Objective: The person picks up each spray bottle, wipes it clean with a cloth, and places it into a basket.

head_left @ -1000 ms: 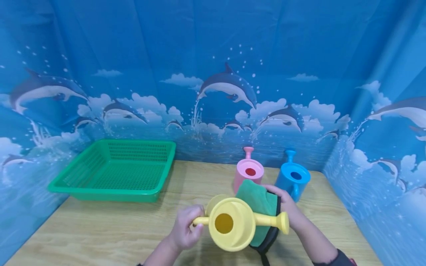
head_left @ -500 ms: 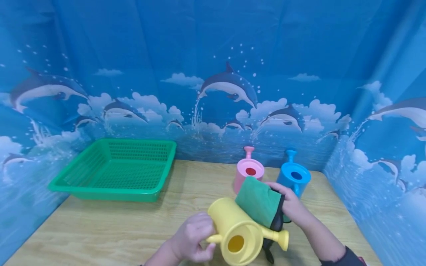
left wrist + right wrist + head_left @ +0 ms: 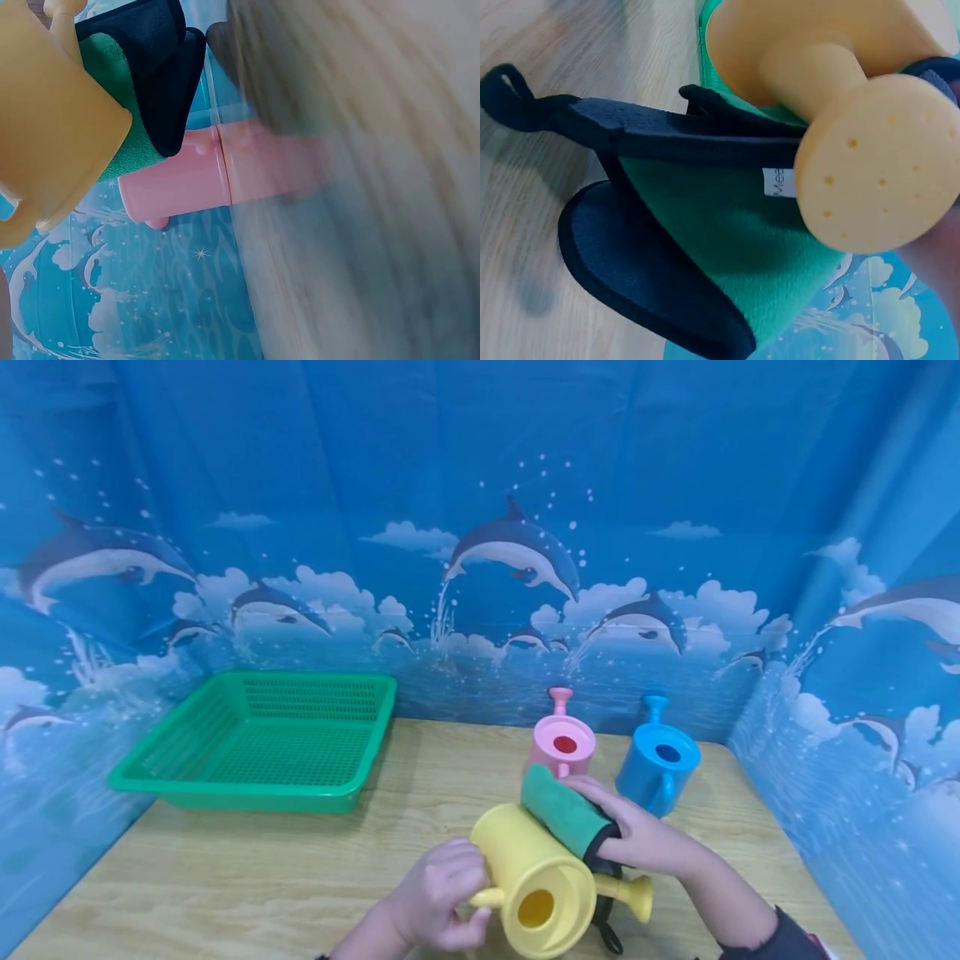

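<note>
In the head view my left hand (image 3: 442,893) grips the handle of a yellow watering can (image 3: 517,847), which is tilted with its top opening facing me. Its spout points right and ends in a round sprinkler head (image 3: 889,165) with small holes. My right hand (image 3: 641,835) holds a green cleaning cloth (image 3: 562,814) against the can's far right side, the fingers lying over it. Dark edging, a hanging loop and a white label show on the cloth (image 3: 705,206) in the right wrist view. My right thumb is hidden.
Behind my right hand stand a pink watering can (image 3: 543,758) and a blue watering can (image 3: 639,774). At the back left sits a green plastic basket (image 3: 247,798) on the wooden table (image 3: 225,877). A blue dolphin-print curtain (image 3: 360,460) borders the table's back and sides.
The yellow watering can has tipped from facing up to facing me and come slightly nearer. My right hand and the cloth have shifted left along its side; the cloth is now more folded.
</note>
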Tool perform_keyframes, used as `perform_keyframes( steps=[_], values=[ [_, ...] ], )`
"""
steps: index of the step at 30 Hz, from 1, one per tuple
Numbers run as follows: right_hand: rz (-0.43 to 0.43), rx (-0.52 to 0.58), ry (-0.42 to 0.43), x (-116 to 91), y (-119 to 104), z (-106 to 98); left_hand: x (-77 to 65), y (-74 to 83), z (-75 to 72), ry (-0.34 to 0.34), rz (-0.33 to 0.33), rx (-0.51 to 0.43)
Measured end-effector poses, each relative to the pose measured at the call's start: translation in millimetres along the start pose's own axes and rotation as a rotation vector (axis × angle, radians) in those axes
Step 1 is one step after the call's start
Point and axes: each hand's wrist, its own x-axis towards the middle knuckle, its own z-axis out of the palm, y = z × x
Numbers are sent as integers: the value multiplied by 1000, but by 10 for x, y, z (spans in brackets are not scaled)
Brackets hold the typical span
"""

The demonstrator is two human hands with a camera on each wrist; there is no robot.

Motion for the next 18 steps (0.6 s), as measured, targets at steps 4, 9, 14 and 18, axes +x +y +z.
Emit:
perform_keyframes(
  steps=[4,9,14,18],
  values=[
    [-18,12,-66,-29,33,-4,7,1,-8,2,7,3],
    [-178,61,-123,-65,104,-31,0,2,-12,11,20,-2],
    [-267,26,-135,-73,150,-33,-8,2,-20,27,33,-8],
    [-190,-15,-85,-66,152,7,-10,-1,-23,38,48,-5]
  ],
)
